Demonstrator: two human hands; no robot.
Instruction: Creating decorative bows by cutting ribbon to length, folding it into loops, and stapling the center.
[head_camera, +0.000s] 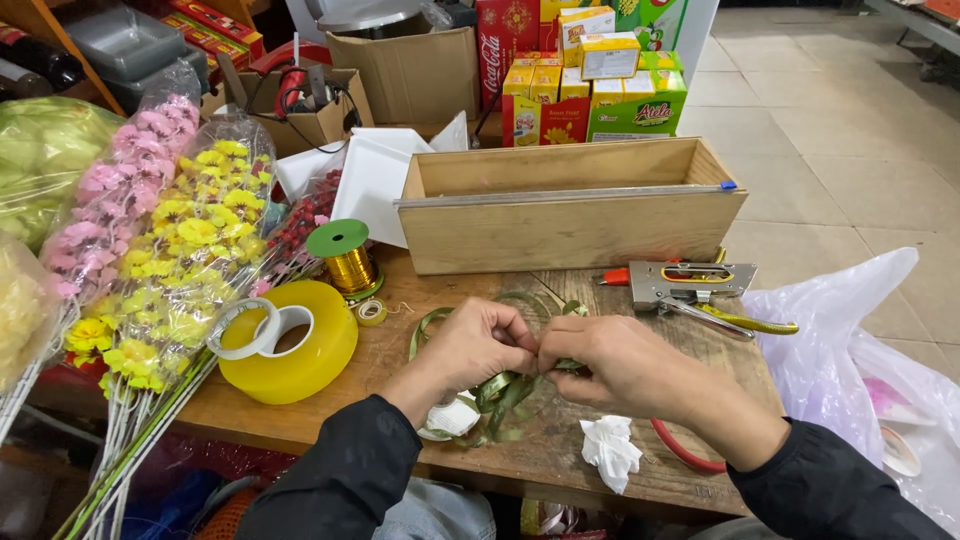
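Both my hands meet over the wooden table (600, 455), pinching a length of green ribbon (505, 395) between them. My left hand (480, 345) grips the ribbon with closed fingers. My right hand (610, 365) holds the same ribbon where its fingertips touch the left ones. Loops of ribbon curl beneath and behind the hands. A white crumpled bit (452, 417) lies under my left wrist.
A large yellow tape roll (300, 360) with a smaller clear roll (258, 330) on it lies at the left. Beside it: a gold wire spool (348, 262), wrapped artificial flowers (180, 250), a wooden box (565, 205), a staple gun (690, 283), crumpled tissue (610, 450) and a plastic bag (850, 350).
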